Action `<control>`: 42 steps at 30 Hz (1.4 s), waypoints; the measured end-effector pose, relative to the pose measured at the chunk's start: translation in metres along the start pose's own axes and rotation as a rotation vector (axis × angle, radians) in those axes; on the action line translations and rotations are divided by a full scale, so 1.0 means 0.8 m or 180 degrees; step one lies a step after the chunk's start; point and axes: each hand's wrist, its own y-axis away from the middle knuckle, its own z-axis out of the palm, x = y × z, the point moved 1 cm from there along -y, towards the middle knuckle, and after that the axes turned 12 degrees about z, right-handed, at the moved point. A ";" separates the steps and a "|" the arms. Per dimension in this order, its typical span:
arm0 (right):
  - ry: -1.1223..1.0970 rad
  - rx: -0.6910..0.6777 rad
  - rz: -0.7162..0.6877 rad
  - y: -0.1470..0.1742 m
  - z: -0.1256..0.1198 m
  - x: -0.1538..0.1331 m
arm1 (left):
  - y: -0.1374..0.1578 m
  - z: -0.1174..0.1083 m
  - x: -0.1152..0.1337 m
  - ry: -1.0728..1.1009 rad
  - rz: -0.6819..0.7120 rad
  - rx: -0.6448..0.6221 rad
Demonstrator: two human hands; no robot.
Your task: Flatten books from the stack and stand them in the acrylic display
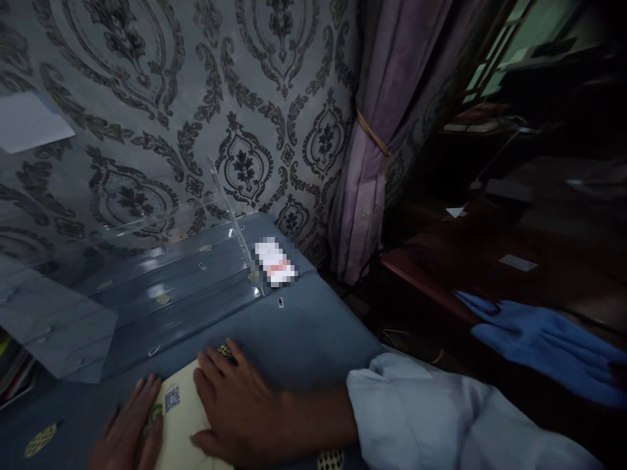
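A pale yellow flat paper item (182,424) with a printed QR code and a small green mark lies on the blue-grey cloth of the table, cut off by the lower frame edge. Whether it is an envelope, a booklet or a folded sheet, I cannot tell. My left hand (131,427) rests along its left side, fingers stretched out and partly over the green mark. My right hand (240,408) lies over its right side with the fingers spread, and covers part of it. Both hands press flat; neither is closed round the paper.
Clear plastic panels (238,225) stand on the table, beside a blurred white-and-red item (275,261). Grey-white boxes (59,320) are at the left, near stacked books (14,375). Behind are a patterned wall and a tied purple curtain (365,183). Blue cloth (543,339) lies on a dark red surface.
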 end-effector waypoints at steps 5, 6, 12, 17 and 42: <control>-0.0014 -0.0013 -0.0019 0.004 0.000 0.000 | 0.004 -0.002 -0.007 -0.0165 0.0137 -0.0062; -0.0047 0.0003 -0.0020 0.005 0.001 0.000 | 0.004 -0.002 -0.005 -0.0183 0.0091 -0.0067; -0.0223 -0.0059 -0.0034 0.002 0.016 0.004 | -0.002 0.007 0.006 0.0075 -0.0178 0.0063; -0.0415 -0.0304 -0.0040 -0.003 0.017 0.006 | -0.021 -0.003 0.018 0.0420 -0.0438 -0.0137; -0.1878 0.0528 0.0401 0.005 0.036 0.041 | -0.089 -0.017 0.058 0.0678 0.0108 -0.0683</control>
